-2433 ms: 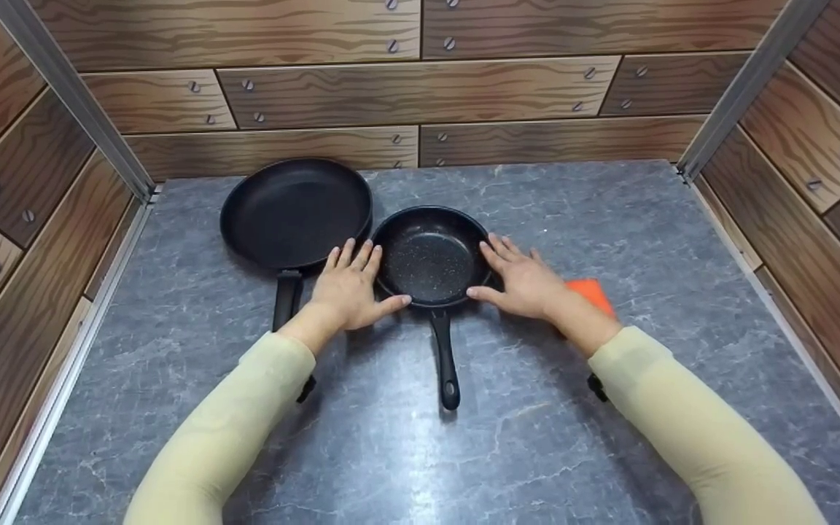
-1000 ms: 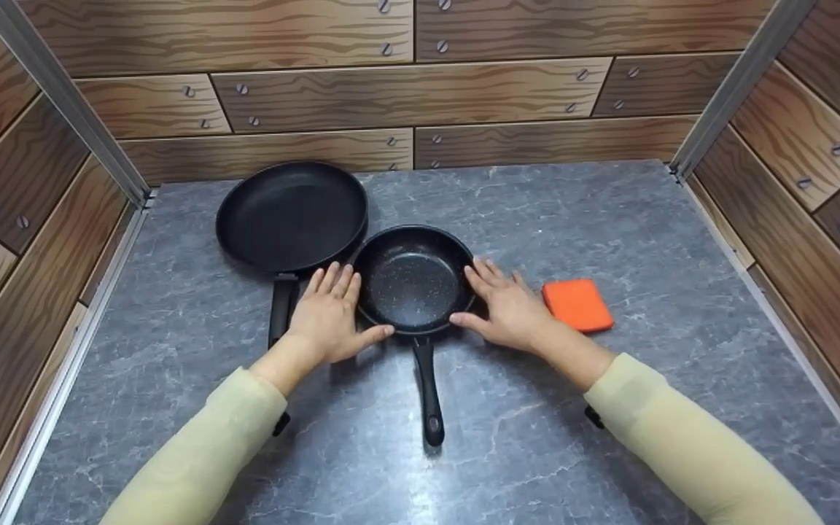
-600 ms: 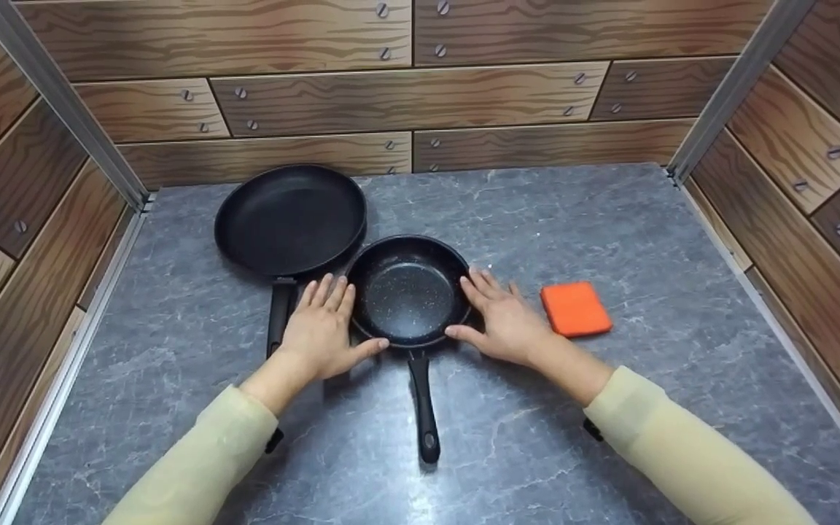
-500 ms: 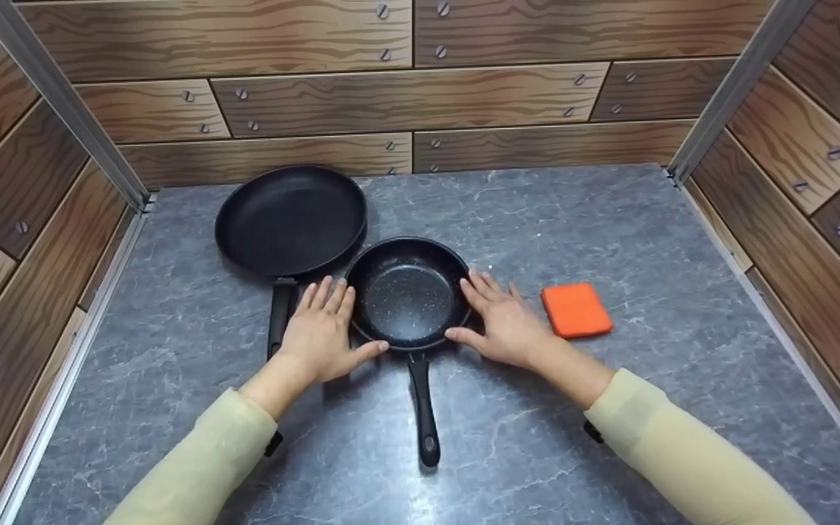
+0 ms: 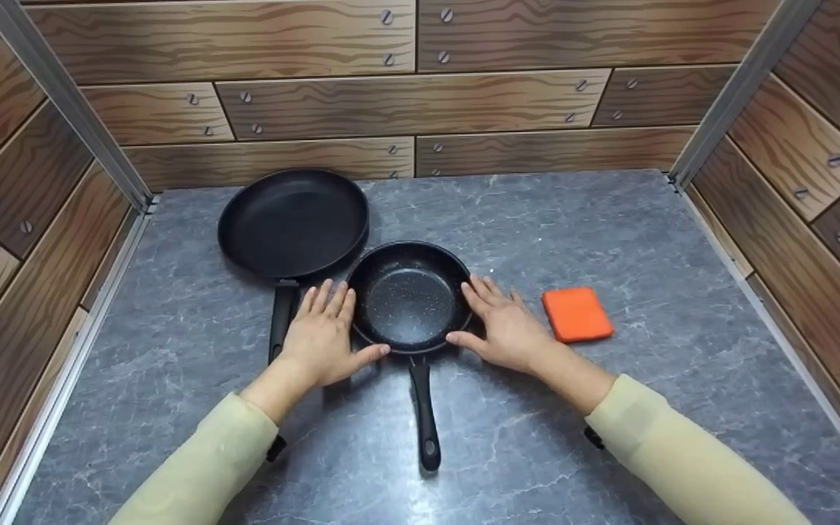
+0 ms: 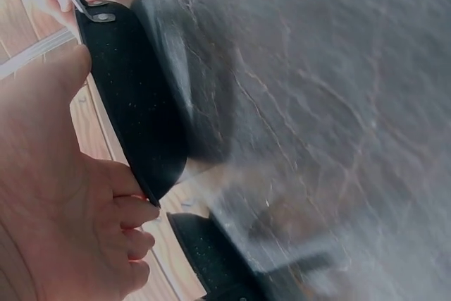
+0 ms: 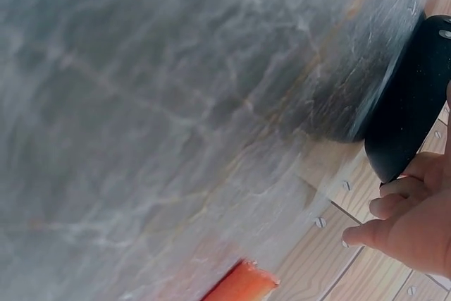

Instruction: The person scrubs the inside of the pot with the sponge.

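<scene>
A small black frying pan (image 5: 411,302) with a speckled inside rests on the grey marbled tabletop, its handle toward the person. At its left rim, my left hand (image 5: 321,339) lies with straight, spread fingers, the thumb at the near edge. My right hand (image 5: 511,328) mirrors this at the right rim, fingers extended. In the left wrist view the pan's outer side (image 6: 134,96) shows, with the thumb and fingertips at its rim. The right wrist view shows fingertips at the rim of the same pan (image 7: 409,96). Neither hand curls round anything.
A larger black frying pan (image 5: 294,224) sits behind and to the left, its handle (image 5: 283,317) passing close by the left hand. To the right lies a folded orange cloth (image 5: 577,313). Wood-patterned walls (image 5: 405,106) enclose the grey tabletop (image 5: 573,219) on three sides.
Since the earliest frame, both hands and the small frying pan have moved toward the person and slightly left. The orange cloth came into full view. Over the last half second little has moved.
</scene>
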Tool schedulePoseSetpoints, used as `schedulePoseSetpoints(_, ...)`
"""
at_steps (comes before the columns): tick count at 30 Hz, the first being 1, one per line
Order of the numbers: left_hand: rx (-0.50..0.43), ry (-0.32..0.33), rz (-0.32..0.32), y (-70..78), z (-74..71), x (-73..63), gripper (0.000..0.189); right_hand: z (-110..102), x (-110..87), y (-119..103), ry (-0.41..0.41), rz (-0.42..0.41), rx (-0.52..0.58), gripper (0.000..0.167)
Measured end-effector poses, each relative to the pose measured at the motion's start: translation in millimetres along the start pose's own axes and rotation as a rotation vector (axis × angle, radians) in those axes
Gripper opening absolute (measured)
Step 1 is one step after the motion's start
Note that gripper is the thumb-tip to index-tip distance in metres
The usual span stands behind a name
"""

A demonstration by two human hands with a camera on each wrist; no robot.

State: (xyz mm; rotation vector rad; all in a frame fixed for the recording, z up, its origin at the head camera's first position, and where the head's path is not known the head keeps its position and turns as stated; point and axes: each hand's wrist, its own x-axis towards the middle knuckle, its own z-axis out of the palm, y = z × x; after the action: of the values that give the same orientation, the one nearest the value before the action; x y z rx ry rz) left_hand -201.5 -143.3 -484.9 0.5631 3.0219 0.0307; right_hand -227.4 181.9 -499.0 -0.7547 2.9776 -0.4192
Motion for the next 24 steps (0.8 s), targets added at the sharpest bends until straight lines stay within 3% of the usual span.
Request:
schedulePoseSetpoints(6,-0.078,0.121,0.013,8.8,-3.2,-9.6,0.109,-0.3,0.5,0.7,-0.003,0.008,-0.022,0.101)
schedulePoseSetpoints(13,-0.244,0.296,0.028,33.3,-9.3,-30.0,0.099,-0.5,0.0,0.6,-0.003,0.013,-0.025,0.099)
schedulePoseSetpoints(24,-0.627,0.405,-0.023,70.2,5.9,-57.2,0.088,0.1,1.4,2.5,-0.015,0.011,-0.007,0.102)
